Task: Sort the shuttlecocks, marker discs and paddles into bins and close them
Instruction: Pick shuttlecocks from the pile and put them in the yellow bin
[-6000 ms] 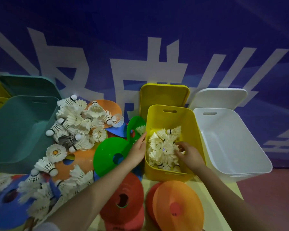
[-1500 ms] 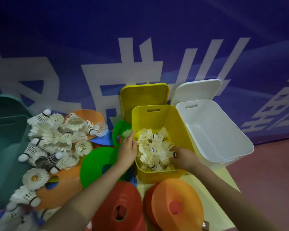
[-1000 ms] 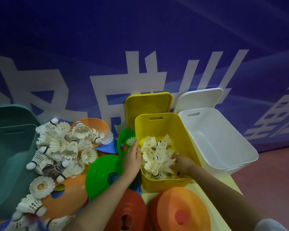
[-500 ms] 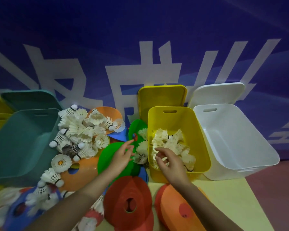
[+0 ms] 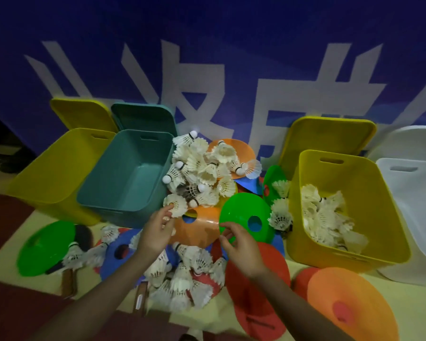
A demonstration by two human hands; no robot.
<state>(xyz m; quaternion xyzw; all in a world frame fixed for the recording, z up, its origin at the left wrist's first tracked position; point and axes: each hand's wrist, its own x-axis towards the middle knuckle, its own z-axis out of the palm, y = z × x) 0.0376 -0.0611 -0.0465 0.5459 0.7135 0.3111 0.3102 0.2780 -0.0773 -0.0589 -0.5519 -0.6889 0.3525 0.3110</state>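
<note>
The right yellow bin [image 5: 369,193] holds several white shuttlecocks [image 5: 325,217]. A loose heap of shuttlecocks [image 5: 199,173] lies between it and the empty teal bin [image 5: 128,178]; another heap [image 5: 187,271] lies below my hands. My left hand [image 5: 155,232] reaches to a shuttlecock [image 5: 176,205] at the heap's near edge, fingertips touching its feathers. My right hand [image 5: 239,244] hovers with relaxed fingers at the edge of a green marker disc [image 5: 241,212] and an orange disc [image 5: 197,230]. A paddle [image 5: 67,279] lies at the left, partly under a green disc [image 5: 44,247].
An empty yellow bin [image 5: 57,168] stands far left and an empty white bin [image 5: 408,205] far right. Their open lids lean on the blue banner wall. Red [image 5: 258,279], orange [image 5: 349,303] and blue [image 5: 118,254] discs lie at the front, with a second paddle handle [image 5: 139,299].
My view swung left. Both hands left the right yellow bin and moved left to the loose heap and discs; the right hand came out of the bin with nothing in it.
</note>
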